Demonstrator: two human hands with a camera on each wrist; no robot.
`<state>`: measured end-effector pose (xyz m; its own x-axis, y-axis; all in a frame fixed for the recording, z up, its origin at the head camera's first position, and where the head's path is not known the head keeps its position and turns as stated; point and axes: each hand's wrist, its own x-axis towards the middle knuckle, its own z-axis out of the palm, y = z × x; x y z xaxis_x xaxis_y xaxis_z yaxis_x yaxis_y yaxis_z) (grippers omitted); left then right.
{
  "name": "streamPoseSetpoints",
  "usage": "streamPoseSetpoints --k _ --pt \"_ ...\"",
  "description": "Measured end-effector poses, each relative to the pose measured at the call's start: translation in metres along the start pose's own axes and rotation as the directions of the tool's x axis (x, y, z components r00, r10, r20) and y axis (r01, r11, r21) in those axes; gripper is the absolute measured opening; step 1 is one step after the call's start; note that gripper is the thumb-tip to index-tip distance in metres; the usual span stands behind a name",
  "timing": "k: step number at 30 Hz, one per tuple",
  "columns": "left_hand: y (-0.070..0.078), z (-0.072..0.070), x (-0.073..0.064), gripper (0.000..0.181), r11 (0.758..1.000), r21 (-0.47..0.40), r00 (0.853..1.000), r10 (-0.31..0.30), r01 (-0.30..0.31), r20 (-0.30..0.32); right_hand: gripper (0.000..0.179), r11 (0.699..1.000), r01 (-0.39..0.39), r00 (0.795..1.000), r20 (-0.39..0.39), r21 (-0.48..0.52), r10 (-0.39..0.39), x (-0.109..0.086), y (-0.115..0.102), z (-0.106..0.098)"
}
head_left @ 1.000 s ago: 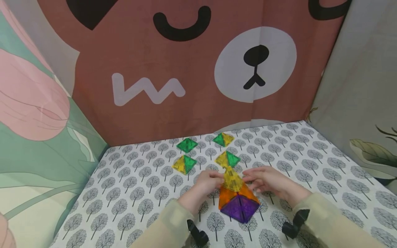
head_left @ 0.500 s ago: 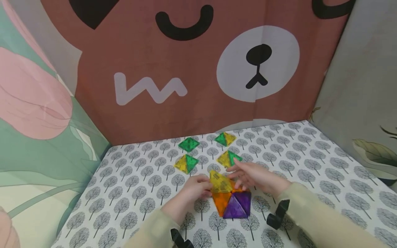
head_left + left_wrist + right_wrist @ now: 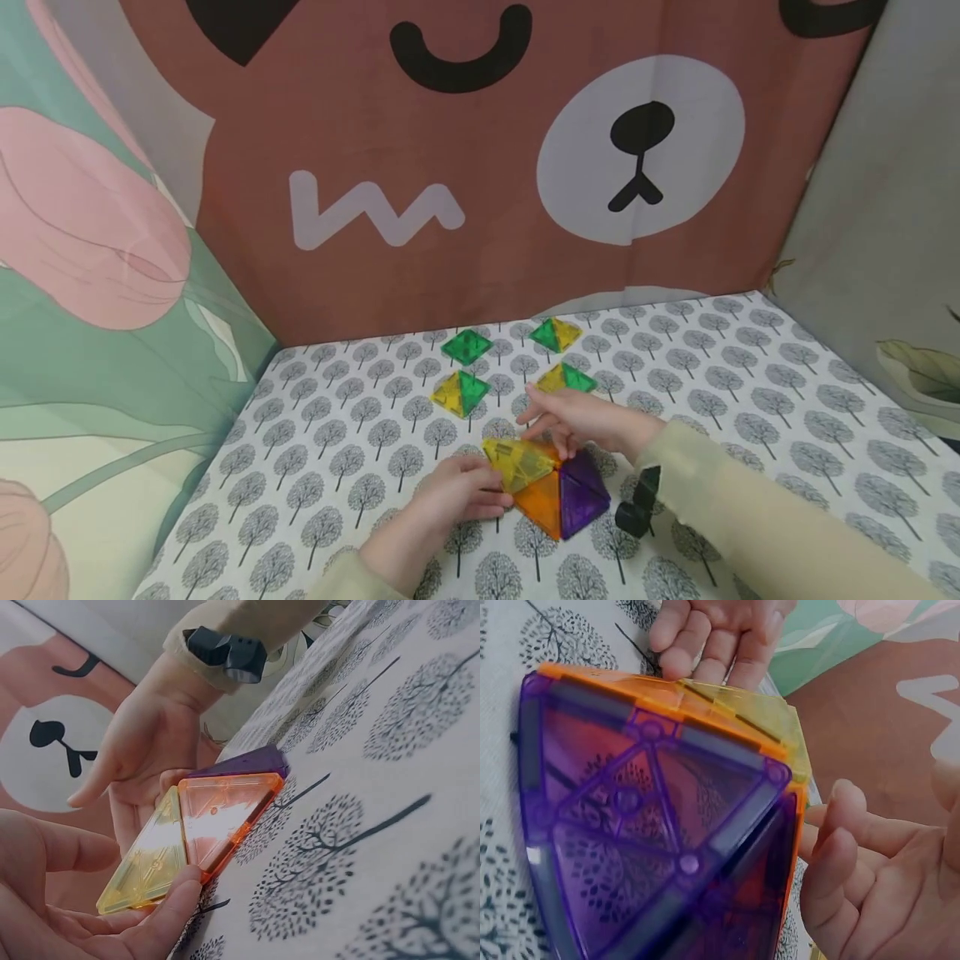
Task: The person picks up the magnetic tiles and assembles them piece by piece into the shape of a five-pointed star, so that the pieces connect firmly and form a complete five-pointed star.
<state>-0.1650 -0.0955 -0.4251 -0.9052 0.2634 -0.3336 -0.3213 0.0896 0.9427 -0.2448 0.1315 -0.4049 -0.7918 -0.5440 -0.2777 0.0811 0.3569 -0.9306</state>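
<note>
Between the two hands, a shape built of triangular magnetic tiles (image 3: 538, 500) sits on the cloth, with yellow, orange and purple panels joined edge to edge. My left hand (image 3: 457, 492) is at its left side. In the left wrist view, its fingertips (image 3: 184, 896) hold the lower edge where the yellow tile (image 3: 146, 859) meets the orange tile (image 3: 225, 814). My right hand (image 3: 577, 417) reaches over the far side, fingers loosely bent and touching near the orange and purple tiles. From the right wrist, the purple tiles (image 3: 622, 817) fill the front.
Four-sided pieces of paired triangles lie farther back: a green one (image 3: 467, 347), a green-yellow one (image 3: 556, 335), a yellow-green one (image 3: 460, 393) and another (image 3: 567, 377) partly behind my right hand. A bear-print curtain (image 3: 360, 275) closes off the back of the tree-print cloth (image 3: 315, 467).
The tile shape has turned: its yellow panel has swung to the left and its purple panels to the right. My right hand has moved left over its far side; my left hand stays alongside.
</note>
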Motion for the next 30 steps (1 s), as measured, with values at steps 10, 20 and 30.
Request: streamPoseSetpoints --k 10,20,30 --pt "0.015 -0.02 0.011 0.046 0.995 0.088 0.997 0.057 -0.053 -0.046 0.074 0.986 -0.01 0.929 -0.363 0.168 0.071 -0.013 0.006 -0.045" --pt "0.049 -0.031 0.079 0.046 0.996 0.088 0.999 -0.02 0.015 0.048 0.077 0.976 -0.068 0.91 -0.389 0.206 0.145 -0.019 0.033 -0.076" --pt "0.072 -0.018 0.124 0.05 0.998 -0.018 0.982 -0.064 0.068 0.179 0.074 0.972 -0.022 0.949 -0.3 0.233 0.093 -0.016 0.032 -0.081"
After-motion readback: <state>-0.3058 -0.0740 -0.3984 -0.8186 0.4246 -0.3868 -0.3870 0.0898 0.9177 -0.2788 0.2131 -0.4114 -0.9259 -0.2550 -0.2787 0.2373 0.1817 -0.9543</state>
